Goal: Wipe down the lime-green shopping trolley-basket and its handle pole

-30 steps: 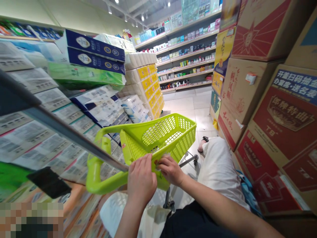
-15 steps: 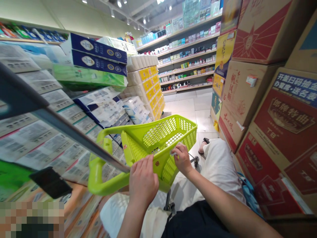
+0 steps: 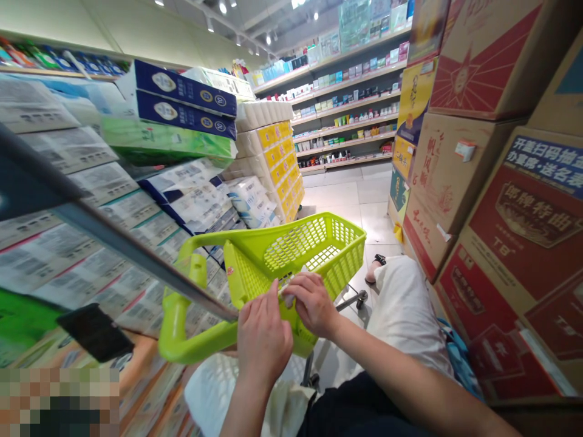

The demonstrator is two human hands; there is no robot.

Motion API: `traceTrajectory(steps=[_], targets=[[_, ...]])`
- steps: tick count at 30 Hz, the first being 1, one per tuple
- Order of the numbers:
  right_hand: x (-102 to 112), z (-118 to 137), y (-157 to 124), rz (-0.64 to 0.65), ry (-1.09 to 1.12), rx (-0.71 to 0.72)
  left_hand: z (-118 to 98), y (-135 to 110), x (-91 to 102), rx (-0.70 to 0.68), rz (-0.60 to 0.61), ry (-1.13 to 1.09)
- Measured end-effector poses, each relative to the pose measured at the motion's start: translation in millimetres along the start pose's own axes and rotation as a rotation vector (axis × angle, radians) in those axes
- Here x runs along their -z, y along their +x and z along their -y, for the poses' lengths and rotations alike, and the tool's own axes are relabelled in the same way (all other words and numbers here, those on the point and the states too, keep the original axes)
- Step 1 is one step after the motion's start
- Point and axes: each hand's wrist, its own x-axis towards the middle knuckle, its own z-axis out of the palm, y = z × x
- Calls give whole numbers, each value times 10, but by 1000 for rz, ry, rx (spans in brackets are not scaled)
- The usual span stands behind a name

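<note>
Basket (image 3: 346, 233) rim: right hand (image 3: 312, 303) grips white cloth (image 3: 288, 298), left hand (image 3: 264, 337) flat; cartons (image 3: 523, 224) crowd right.

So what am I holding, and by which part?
Right hand pinches a pale wad, perhaps a wipe, against the near wall of the green basket; which part cannot be told. Left hand lies flat on that wall, holding nothing.

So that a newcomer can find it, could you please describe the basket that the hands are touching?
Find the aisle between the tissue packs on the left and the cartons on the right. Low in its middle stands the basket, with the left hand and right hand at its near rim. It alone has lime-green mesh walls.
</note>
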Motion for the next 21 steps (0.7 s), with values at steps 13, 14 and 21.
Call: traceTrajectory(steps=[13,14,21], targets=[[-159,36,117,36,45,-86,-16,2,-6,6,-36,2],[-178,75,124,62,64,-53,-16,-1,-8,7,-48,0],[-8,-289,70,44,-91,-121,-7,-36,-1,11,-31,-1]])
